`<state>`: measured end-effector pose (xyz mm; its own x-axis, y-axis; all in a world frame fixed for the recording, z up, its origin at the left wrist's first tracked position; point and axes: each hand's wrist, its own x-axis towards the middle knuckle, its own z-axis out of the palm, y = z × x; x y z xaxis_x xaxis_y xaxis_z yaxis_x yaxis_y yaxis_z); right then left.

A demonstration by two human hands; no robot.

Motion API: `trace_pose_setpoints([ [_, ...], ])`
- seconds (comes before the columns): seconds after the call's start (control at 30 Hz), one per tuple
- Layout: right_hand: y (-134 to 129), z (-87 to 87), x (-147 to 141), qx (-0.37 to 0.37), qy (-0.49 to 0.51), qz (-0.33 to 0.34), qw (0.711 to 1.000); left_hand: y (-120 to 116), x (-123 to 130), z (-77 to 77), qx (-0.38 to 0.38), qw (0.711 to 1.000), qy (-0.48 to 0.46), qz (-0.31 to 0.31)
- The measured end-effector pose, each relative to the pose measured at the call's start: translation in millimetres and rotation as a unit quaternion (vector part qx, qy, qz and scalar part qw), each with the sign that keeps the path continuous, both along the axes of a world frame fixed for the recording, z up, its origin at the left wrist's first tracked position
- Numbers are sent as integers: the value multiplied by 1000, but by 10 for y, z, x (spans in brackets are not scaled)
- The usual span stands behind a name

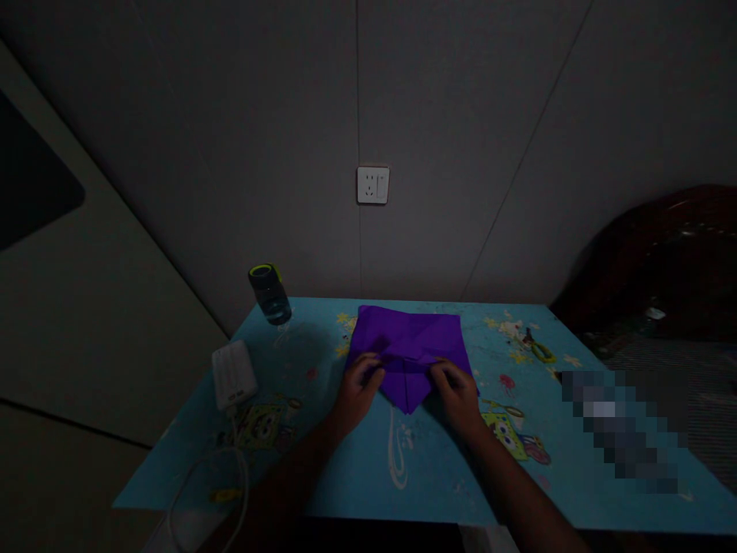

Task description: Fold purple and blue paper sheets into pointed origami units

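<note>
A sheet of purple paper (423, 330), partly folded, lies on the blue table in front of me. Its near end comes to a point with a crease down the middle. My left hand (360, 384) pinches a raised flap at the left, thumb against fingers. At the right, my right hand (457, 388) grips the same flap between thumb and fingers. The flap stretches between both hands, a little above the rest of the paper. Fingertips of both hands are partly hidden in shadow and behind the fold.
On the patterned blue table (345, 476), a water bottle (270, 296) stands at the back left. A white power bank (233, 375) with a cable (245, 468) lies at the left. Yellow-handled pliers (541, 349) rest at the right. A blurred-out object (619, 430) is near the right edge.
</note>
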<state>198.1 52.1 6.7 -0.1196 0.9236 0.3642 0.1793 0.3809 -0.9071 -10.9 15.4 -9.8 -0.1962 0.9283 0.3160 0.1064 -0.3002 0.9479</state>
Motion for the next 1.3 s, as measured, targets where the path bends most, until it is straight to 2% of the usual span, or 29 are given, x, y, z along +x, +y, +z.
trace_pose_setpoints([
  [0.17, 6, -16, -29, -26, 17, -19, 999, 37, 16, -49, -25, 1000, -14, 8],
  [0.27, 10, -8, -75, -67, 83, -16, 994, 3, 31, -40, -34, 999, -22, 6],
  [0.33, 10, 1, -100, -104, 140, -3, 985, -25, 33, -11, -37, 999, -18, -9],
  [0.4, 10, 5, -110, -124, 164, 9, 978, -52, 28, 38, -37, 998, 1, -51],
  [0.5, 22, -6, -100, -133, 145, 32, 980, -87, 20, 122, -37, 991, 53, -116],
  [0.63, 57, -42, -72, -119, 86, 37, 988, -102, 39, 180, -45, 989, 81, -118],
  [0.73, 74, -59, -57, -115, 64, 29, 991, -71, 52, 158, -41, 992, 51, -107],
  [0.9, 31, -49, -51, -141, 35, 92, 985, 9, 5, 75, -75, 995, -40, -52],
  [1.0, -10, -28, -51, -139, 23, 120, 983, 27, -25, 53, -92, 993, -64, -50],
  [1.1, -29, 3, -50, -132, 3, 117, 984, 16, -34, 64, -96, 991, -74, -65],
  [1.2, -20, 16, -46, -110, 10, 100, 989, -15, -42, 96, -90, 990, -37, -97],
  [1.3, 6, -19, -33, -102, 17, 80, 991, -39, -65, 110, -58, 988, 79, -117],
])
